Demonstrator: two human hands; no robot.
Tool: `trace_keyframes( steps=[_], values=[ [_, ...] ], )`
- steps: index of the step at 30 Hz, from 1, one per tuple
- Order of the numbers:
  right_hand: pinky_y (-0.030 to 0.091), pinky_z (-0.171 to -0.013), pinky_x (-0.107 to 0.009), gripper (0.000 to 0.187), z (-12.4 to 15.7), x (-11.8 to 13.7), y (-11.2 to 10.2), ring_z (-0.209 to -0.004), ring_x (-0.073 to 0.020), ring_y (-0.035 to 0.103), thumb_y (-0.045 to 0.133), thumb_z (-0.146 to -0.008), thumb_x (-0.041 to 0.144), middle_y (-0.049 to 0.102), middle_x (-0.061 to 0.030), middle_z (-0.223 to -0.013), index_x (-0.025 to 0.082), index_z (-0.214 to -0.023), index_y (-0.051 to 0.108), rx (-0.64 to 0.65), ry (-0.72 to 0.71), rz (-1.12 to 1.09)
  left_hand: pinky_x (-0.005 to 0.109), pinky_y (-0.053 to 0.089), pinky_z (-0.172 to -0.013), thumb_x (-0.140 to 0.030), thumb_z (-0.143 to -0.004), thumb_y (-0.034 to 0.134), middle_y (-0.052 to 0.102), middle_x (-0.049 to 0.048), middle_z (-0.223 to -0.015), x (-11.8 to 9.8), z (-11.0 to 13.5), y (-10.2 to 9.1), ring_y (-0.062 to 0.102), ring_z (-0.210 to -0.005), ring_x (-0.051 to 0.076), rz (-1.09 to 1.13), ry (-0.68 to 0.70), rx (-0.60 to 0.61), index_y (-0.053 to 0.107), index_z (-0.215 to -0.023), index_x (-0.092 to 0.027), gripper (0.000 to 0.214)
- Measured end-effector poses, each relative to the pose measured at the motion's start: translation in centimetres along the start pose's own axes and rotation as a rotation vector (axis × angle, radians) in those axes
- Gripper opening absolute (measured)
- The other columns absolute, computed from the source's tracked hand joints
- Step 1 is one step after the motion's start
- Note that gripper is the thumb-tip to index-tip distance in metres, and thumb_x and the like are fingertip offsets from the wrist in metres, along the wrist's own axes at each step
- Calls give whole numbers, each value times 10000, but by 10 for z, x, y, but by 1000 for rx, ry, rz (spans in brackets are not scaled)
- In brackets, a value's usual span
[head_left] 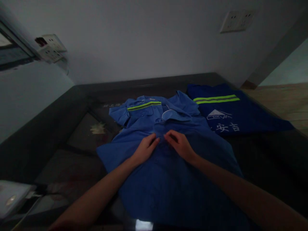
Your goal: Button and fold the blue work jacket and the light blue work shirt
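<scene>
A light blue work shirt (149,173) with a yellow-green reflective stripe lies spread on a dark table, its collar toward the wall. My left hand (146,148) is at the front of the shirt near the middle, thumb and fingertips pinched on the cloth. Just to its right, my right hand (181,144) also pinches the cloth, with a narrow gap between the two hands. Whatever small part of the shirt front lies between the fingertips is too dark to make out.
A darker blue garment (204,112) with a reflective stripe and white lettering lies at the right, touching the shirt. The dark table (81,96) meets the wall. A white device (14,195) with cables sits at the left edge. Sockets (238,21) are on the wall.
</scene>
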State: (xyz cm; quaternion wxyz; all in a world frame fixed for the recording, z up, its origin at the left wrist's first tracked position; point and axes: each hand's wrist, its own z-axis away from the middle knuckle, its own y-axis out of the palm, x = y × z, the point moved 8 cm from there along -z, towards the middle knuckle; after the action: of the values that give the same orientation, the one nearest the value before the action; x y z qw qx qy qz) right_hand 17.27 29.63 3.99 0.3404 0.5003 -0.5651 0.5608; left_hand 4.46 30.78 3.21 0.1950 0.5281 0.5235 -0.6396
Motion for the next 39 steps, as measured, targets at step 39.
trace_keyframes(
  steps=[39],
  values=[
    [326, -600, -249, 333, 7, 5, 16, -598, -121, 465, 396, -954, 378, 517, 10, -653, 199, -684, 476, 83, -141, 224, 254, 425, -652, -442, -905, 415, 581, 18, -718, 4, 1, 2, 521, -693, 152, 9, -65, 5, 569, -772, -147, 359]
  ],
)
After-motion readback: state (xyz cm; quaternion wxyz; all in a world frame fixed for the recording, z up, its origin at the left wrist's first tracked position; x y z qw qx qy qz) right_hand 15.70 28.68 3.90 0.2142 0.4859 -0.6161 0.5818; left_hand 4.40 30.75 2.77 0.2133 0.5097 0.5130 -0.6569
